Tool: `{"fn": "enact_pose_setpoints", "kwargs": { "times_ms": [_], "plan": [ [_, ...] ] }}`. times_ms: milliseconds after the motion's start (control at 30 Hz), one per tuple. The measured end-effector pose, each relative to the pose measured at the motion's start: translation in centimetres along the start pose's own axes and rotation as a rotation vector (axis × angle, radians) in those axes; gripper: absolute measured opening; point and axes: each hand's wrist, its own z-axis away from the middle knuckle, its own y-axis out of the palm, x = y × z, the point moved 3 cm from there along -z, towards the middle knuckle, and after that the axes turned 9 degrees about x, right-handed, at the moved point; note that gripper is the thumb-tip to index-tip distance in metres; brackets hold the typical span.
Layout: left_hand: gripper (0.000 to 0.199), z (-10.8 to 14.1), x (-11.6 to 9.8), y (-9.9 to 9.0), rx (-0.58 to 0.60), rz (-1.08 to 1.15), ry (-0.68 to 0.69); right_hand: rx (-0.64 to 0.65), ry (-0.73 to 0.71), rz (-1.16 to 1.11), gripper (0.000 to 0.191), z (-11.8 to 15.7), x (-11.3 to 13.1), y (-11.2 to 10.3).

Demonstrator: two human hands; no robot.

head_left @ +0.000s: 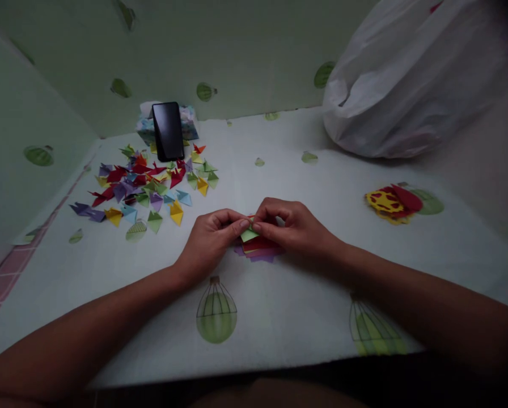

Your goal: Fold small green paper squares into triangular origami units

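Note:
Between my two hands is a small folded piece of light green paper [249,234]. My left hand [214,235] pinches its left side between thumb and forefinger. From the right, my right hand [290,226] pinches the same paper, the fingertips of both hands nearly meeting. Directly beneath lies a stack of coloured paper sheets [265,249], with red, pink and purple edges showing. My fingers hide part of the green paper's folds. To the left spreads a pile of small folded paper figures [143,184] in red, yellow, green, blue and purple.
A black phone [168,131] leans upright against a patterned tissue box [189,122] behind the pile. At the back right stands a large white plastic bag [407,96]. Red and yellow paper cutouts [390,203] lie on the right. The table [279,317] has a balloon-print cover.

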Motion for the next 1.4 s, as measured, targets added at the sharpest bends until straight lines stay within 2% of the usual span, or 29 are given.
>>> {"fn": "enact_pose_setpoints", "kwargs": {
  "times_ms": [267,600,900,1100,1300,1400],
  "plan": [
    [0.019,-0.18,0.62,0.19,0.119,0.245,-0.047,-0.053,0.049,-0.028,0.017,0.06,0.13,-0.15],
    [0.017,-0.26,0.61,0.21,0.088,0.230,-0.065,-0.073,0.036,-0.010,0.013,0.13,-0.19,-0.08],
    [0.018,-0.14,0.51,0.13,0.042,0.165,-0.061,-0.072,-0.109,0.184,0.013,0.17,0.42,0.08],
    [0.018,-0.14,0.33,0.03,0.066,0.130,-0.046,-0.049,-0.010,0.076,0.014,0.15,0.13,-0.06],
    [0.019,0.01,-0.03,0.09,0.062,0.066,-0.036,-0.060,-0.004,0.040,0.014,0.12,0.15,-0.04],
    [0.020,-0.04,-0.07,0.06,0.047,0.041,-0.030,-0.012,0.085,-0.146,0.016,0.08,-0.13,-0.07]
  ]
}}
